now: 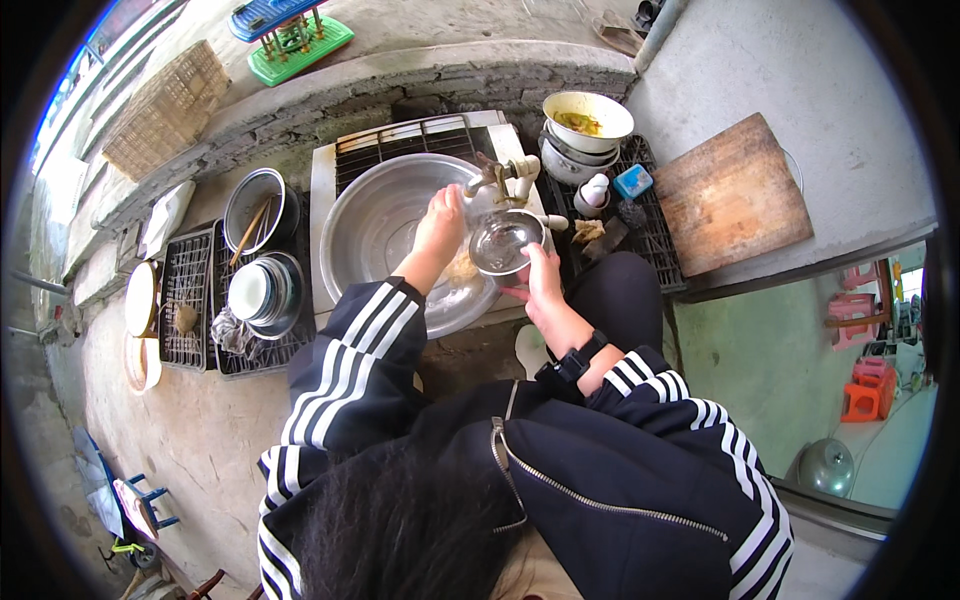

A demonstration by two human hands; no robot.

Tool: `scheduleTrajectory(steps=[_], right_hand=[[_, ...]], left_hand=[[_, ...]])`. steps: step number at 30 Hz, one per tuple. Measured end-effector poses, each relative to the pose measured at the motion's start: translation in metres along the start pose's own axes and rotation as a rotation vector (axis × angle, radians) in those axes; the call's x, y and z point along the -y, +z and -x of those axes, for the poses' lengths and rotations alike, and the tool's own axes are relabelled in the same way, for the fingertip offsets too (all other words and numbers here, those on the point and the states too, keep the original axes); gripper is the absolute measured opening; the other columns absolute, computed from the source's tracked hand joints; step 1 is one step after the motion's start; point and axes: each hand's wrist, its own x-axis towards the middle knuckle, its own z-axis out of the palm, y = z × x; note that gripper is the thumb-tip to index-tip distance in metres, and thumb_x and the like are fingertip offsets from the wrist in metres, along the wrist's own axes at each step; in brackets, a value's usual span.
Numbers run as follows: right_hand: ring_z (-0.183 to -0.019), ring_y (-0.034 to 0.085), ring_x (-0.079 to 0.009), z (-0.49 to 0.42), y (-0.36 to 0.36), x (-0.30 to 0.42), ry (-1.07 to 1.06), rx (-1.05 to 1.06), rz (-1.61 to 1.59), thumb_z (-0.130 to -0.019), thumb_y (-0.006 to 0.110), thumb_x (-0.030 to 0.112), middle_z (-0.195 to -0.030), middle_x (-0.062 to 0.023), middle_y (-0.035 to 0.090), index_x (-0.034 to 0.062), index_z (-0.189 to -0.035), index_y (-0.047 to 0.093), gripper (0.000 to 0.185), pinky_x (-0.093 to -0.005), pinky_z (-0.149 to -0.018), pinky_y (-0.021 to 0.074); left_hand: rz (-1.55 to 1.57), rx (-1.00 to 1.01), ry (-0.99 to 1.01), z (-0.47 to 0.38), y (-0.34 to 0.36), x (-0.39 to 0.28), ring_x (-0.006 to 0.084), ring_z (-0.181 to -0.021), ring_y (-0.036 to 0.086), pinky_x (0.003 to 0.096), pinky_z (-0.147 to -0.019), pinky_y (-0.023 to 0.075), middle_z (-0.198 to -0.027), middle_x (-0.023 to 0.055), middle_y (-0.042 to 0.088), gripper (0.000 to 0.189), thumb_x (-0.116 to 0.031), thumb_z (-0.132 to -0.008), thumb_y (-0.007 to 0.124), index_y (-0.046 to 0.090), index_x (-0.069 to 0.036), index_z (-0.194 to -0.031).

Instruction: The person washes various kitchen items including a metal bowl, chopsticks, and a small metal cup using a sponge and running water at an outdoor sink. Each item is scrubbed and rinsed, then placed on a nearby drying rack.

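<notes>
My right hand (543,279) grips a shiny metal bowl (501,238) by its near right rim, tilted over the right side of a large metal basin (367,247). My left hand (441,226) is raised above the basin, its fingertips close to the tap (489,177). Its palm side is turned away, so whether it holds anything is hidden. Inside the basin, between my wrists, lies a yellowish scrubber or cloth (460,268), partly covered. The basin rests on a white-edged sink (324,169) with a dark grate at the back.
Left, black crates (187,259) carry stacked bowls (259,292) and a pot with chopsticks (255,214). Right of the tap stand stacked pots with a food-filled enamel bowl (588,120) on top. A wooden cutting board (733,196) leans against the wall. Behind runs a low brick wall (450,82).
</notes>
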Motion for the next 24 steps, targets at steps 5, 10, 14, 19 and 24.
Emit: scheduleTrajectory(steps=[5, 10, 14, 19, 24], right_hand=[[-0.082, 0.067, -0.0317, 0.0, 0.003, -0.012, 0.106, 0.14, -0.011, -0.083, 0.058, 0.028, -0.087, -0.0146, 0.064, 0.0039, -0.108, 0.054, 0.036, -0.0481, -0.071, 0.06], [-0.075, 0.063, -0.0259, -0.01, 0.024, -0.014, 0.096, 0.347, 0.167, -0.077, 0.067, 0.019, -0.091, -0.0131, 0.053, 0.0057, -0.123, 0.032, 0.059, -0.0451, -0.057, 0.06], [-0.091, 0.061, -0.0356, -0.01, 0.053, -0.022, -0.234, 0.342, 0.724, -0.075, 0.065, 0.01, -0.11, -0.0229, 0.053, -0.0002, -0.138, 0.031, 0.072, -0.0474, -0.075, 0.0549], [-0.113, 0.051, -0.0393, 0.009, 0.077, -0.027, -1.039, 0.321, 1.283, -0.085, 0.055, -0.002, -0.123, -0.0225, 0.048, 0.0034, -0.138, 0.04, 0.055, -0.0429, -0.097, 0.0455], [-0.114, 0.051, -0.0363, 0.027, 0.089, -0.017, -1.674, 0.264, 1.137, -0.09, 0.058, 0.003, -0.124, -0.0197, 0.046, 0.0082, -0.138, 0.042, 0.05, -0.0427, -0.095, 0.0477]], left_hand=[[0.148, -0.009, -0.05, 0.01, -0.02, 0.006, 0.0418, -0.113, 0.053, 0.045, -0.094, 0.0478, -0.121, 0.0245, 0.052, 0.042, 0.004, -0.086, 0.047, 0.043, 0.002, -0.128], [0.032, -0.075, -0.049, 0.033, -0.07, 0.038, 0.0415, -0.114, 0.05, 0.0451, -0.093, 0.0492, -0.123, 0.0217, 0.048, 0.054, 0.009, -0.08, 0.051, 0.042, -0.002, -0.132], [-0.057, -0.216, -0.005, 0.043, -0.101, 0.049, 0.04, -0.115, 0.049, 0.0451, -0.094, 0.0478, -0.124, 0.0199, 0.047, 0.054, 0.006, -0.079, 0.055, 0.045, -0.005, -0.131], [-0.186, -0.406, 0.145, 0.053, -0.125, 0.055, 0.039, -0.124, 0.047, 0.0455, -0.103, 0.042, -0.128, 0.0188, 0.046, 0.053, 0.005, -0.081, 0.055, 0.049, -0.009, -0.132], [-0.199, -0.529, 0.109, 0.063, -0.133, 0.066, 0.0408, -0.13, 0.043, 0.046, -0.106, 0.0396, -0.128, 0.018, 0.045, 0.054, 0.008, -0.082, 0.053, 0.05, -0.01, -0.133]])
